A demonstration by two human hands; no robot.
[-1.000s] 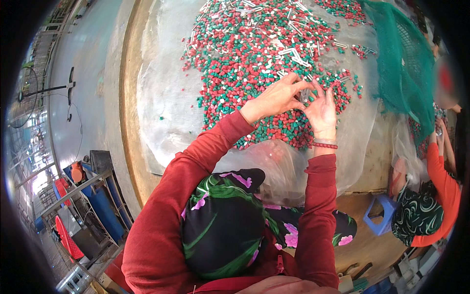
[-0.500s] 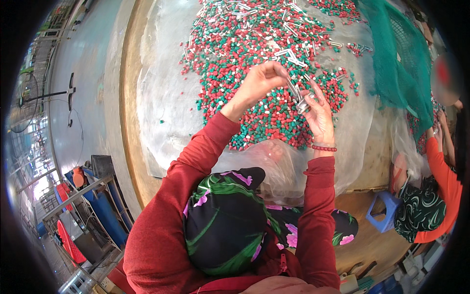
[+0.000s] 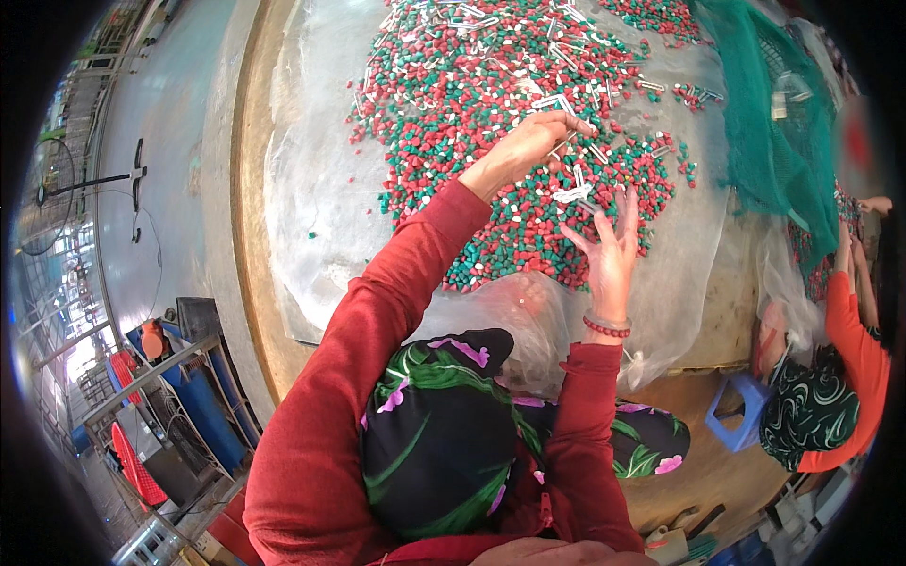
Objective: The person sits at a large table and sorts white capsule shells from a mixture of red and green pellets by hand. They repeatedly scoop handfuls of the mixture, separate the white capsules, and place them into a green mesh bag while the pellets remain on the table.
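Note:
A thick spread of small red, green and white pellets [image 3: 510, 247] lies in front of me, with slim U-shaped metal pieces scattered through it. My left hand [image 3: 534, 143] is over the pellets, fingers pinched on a thin metal piece [image 3: 564, 144]. Closer to me, my right hand [image 3: 610, 247] has its fingers spread, with nothing gripped. Just beyond its fingertips is a small cluster of shiny metal pieces [image 3: 572, 194]; I cannot tell whether they touch the hand. More metal pieces [image 3: 557, 102] lie past my left hand.
Clear plastic sheeting [image 3: 321, 189] lies under the pellets on a wood-edged table [image 3: 247, 189]. Green netting [image 3: 755, 123] hangs along the right. Beyond it sits a person in an orange sleeve [image 3: 854, 340], beside a blue stool [image 3: 738, 410]. A cluttered rack [image 3: 179, 377] stands at left.
My right hand has opened and drawn slightly nearer, and the metal pieces it held are out of its grip. My left hand has moved right.

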